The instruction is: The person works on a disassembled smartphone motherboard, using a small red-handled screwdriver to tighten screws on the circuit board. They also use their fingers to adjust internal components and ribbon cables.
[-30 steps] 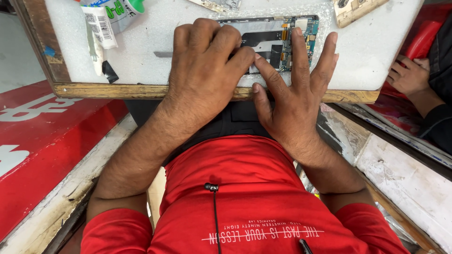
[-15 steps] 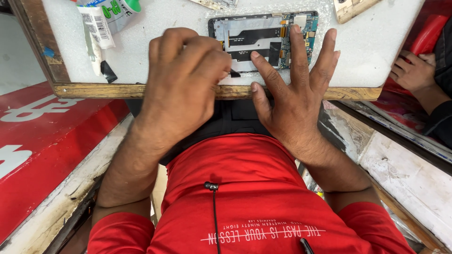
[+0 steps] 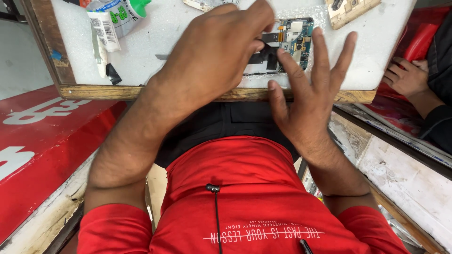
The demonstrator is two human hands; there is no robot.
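An opened phone (image 3: 294, 37), its blue circuit board showing, lies on a white work board (image 3: 188, 47). My left hand (image 3: 212, 56) is curled over the phone's left part, thumb and fingertips pinched on a small black strip (image 3: 266, 51) at the phone's middle. My right hand (image 3: 308, 99) is spread open just to the right, its index fingertip touching the phone's near edge by the strip and its other fingers lifted. Most of the phone's left half is hidden under my left hand.
A white tube with a green cap (image 3: 120, 14) and a small black piece (image 3: 113, 73) lie at the board's left. A thin grey tool (image 3: 160, 56) pokes out beside my left hand. A tan phone cover (image 3: 351, 9) lies top right. Another person's hand (image 3: 407, 77) rests at the right.
My left hand slid left off the phone, then came back over its left part with the fingers pinched on the strip. My right hand kept its place, fingers spread.
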